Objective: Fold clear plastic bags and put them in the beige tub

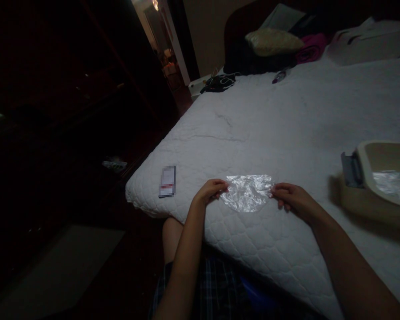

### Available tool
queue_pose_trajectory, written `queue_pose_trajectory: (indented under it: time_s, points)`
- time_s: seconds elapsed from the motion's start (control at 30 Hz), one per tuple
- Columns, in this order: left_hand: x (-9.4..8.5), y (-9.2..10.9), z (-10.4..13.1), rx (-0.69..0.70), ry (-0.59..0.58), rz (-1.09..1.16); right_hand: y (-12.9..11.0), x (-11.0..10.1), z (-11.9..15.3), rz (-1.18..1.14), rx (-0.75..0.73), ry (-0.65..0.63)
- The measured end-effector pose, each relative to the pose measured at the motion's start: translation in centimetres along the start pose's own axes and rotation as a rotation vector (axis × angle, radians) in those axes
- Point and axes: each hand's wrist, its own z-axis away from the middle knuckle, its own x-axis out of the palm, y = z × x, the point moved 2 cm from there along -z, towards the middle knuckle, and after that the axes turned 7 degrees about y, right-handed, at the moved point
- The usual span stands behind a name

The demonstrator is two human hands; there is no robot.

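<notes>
A clear, crinkled plastic sheet [246,194] with a straight top edge and a rounded bottom is spread between my two hands, just over the white quilted bed. My left hand [214,190] pinches its left edge. Its right edge is pinched by the fingers of my right hand [291,198]. To the right, a beige bin [366,200] with a grey latch holds more shiny clear plastic [395,183]. A phone-like object [167,181], its face pixelated, lies on the bed left of my left hand.
The bed [266,120] stretches away toward pillows [275,41], a pink cloth [311,47] and a pale box [373,44]. Dark items with cables [219,82] lie at its far left corner. Dark furniture stands to the left.
</notes>
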Motion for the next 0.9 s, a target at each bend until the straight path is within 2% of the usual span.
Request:
queue_pose_trajectory:
  time_s: [0.17,0.37,0.7,0.9]
  points:
    - [-0.1,-0.5,-0.2,0.028,0.025,0.024,-0.4,0.4,0.5,0.037,-0.025,0.09]
    - [-0.3,-0.9,-0.1,0.063,0.019,0.074,0.0,0.6,0.3,0.021,-0.085,0.094]
    - [-0.2,-1.3,-0.3,0.089,0.011,0.121,0.3,0.2,0.1,0.051,-0.028,0.088]
    - [-0.1,-1.5,-0.4,0.093,0.02,0.128,0.5,0.4,-0.1,0.075,-0.123,0.158]
